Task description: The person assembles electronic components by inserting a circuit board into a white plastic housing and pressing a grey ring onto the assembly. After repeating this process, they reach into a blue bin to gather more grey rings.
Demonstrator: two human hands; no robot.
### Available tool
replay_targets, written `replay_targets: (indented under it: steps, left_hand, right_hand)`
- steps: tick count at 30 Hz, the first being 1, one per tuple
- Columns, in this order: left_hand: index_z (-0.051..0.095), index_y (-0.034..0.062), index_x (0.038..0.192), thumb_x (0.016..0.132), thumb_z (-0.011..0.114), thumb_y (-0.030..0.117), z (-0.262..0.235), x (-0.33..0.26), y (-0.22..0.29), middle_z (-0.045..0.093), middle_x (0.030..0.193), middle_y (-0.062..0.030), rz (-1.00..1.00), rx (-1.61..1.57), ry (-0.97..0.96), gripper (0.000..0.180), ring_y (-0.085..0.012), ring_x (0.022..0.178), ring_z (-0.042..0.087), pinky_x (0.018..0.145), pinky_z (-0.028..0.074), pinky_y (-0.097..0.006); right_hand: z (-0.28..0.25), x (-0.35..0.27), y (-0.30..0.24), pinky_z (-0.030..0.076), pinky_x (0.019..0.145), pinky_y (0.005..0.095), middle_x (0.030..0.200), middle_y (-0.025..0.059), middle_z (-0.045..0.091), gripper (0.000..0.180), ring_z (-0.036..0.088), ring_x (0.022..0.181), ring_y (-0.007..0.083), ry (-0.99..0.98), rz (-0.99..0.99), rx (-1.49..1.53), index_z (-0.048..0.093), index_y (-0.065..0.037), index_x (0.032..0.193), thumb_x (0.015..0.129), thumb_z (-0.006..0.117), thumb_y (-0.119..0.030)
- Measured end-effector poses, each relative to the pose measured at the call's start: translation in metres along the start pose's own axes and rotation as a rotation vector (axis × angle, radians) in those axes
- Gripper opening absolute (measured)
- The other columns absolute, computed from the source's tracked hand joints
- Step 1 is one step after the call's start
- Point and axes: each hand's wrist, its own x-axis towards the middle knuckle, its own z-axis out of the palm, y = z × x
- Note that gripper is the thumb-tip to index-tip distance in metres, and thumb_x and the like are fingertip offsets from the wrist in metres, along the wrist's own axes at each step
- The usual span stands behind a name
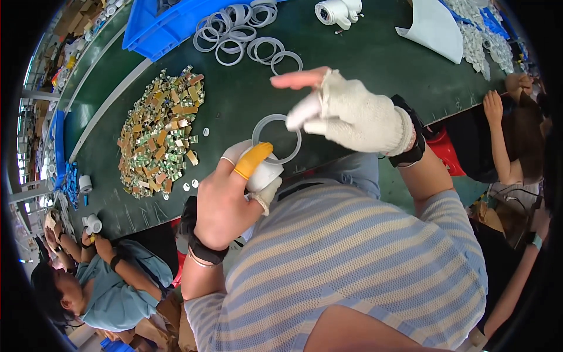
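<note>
Presently holds a clear ring (298, 142) in the left hand (226, 196), just above the near edge of a dark green bench (234, 94) and in front of a blue-and-cream striped shirt (352, 252). Presses the lower left rim under a yellow-capped finger (253, 161), with the left fingers closed around a partly hidden white part (267, 178) directly below. Poses the right hand (360, 114), in a cream knitted glove, at the ring's upper right, with fingers spread loosely apart and the index pointing left. Cannot tell touch from mere overlap there.

Faces, to the left, a heap of small green-and-tan circuit boards (158, 138), with small white discs (205, 132) near its right side. Shares the bench, farther up, with a cluster of similar loose rings (229, 51), a blue crate (158, 35), a white device (334, 12) and, at upper right, a curled white sheet (431, 32) beside clear plastic pieces (476, 44). Works near a co-worker in teal (126, 293), lower left, and another person's bare arm (497, 135), right.
</note>
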Motion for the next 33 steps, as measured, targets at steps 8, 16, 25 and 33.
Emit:
replay_targets:
  steps: [8, 16, 25, 33]
  left_hand:
    - [0.069, 0.0153, 0.134, 0.083, 0.088, 0.028, 0.004, 0.003, 0.009, 0.071, 0.111, -0.0148, -0.213, 0.109, -0.011, 0.056, -0.0333, 0.069, 0.072, 0.063, 0.06, -0.04]
    - [0.07, 0.016, 0.133, 0.079, 0.086, 0.02, -0.005, 0.01, 0.007, 0.069, 0.12, -0.0127, 0.035, 0.054, -0.032, 0.056, -0.031, 0.077, 0.074, 0.067, 0.061, -0.04]
    - [0.071, 0.0162, 0.131, 0.081, 0.085, 0.019, -0.01, 0.012, -0.001, 0.071, 0.116, -0.0118, -0.058, 0.19, -0.12, 0.052, -0.0313, 0.077, 0.073, 0.067, 0.061, -0.04]
    - [0.034, 0.0112, 0.163, 0.105, 0.067, 0.027, 0.016, 0.008, -0.014, 0.063, 0.137, -0.0163, -0.562, -1.411, 0.242, 0.068, -0.032, 0.114, 0.071, 0.098, 0.062, -0.045]
  right_hand:
    - [0.019, -0.007, -0.014, 0.049, 0.075, 0.0412, 0.081, 0.0073, 0.064, 0.027, 0.062, 0.077, 0.029, 0.031, -0.078, -0.017, 0.077, -0.01, 0.115, 0.092, 0.075, -0.023]
    - [0.02, -0.007, 0.014, 0.05, 0.075, 0.0434, 0.09, 0.0105, 0.065, 0.024, 0.062, 0.083, 0.033, 0.024, -0.179, 0.149, 0.067, -0.007, 0.094, 0.101, 0.066, -0.03]
    - [0.005, -0.008, -0.004, 0.052, 0.095, 0.0402, 0.142, 0.0076, 0.065, 0.047, 0.064, 0.101, 0.028, 0.071, -0.164, -0.148, 0.074, -0.016, 0.126, 0.08, 0.083, -0.021]
    - [0.005, -0.006, -0.024, 0.055, 0.076, 0.0312, 0.101, 0.0092, 0.074, 0.021, 0.07, 0.085, 0.0158, 0.132, 0.195, 0.506, 0.074, 0.004, 0.112, 0.096, 0.068, -0.01]
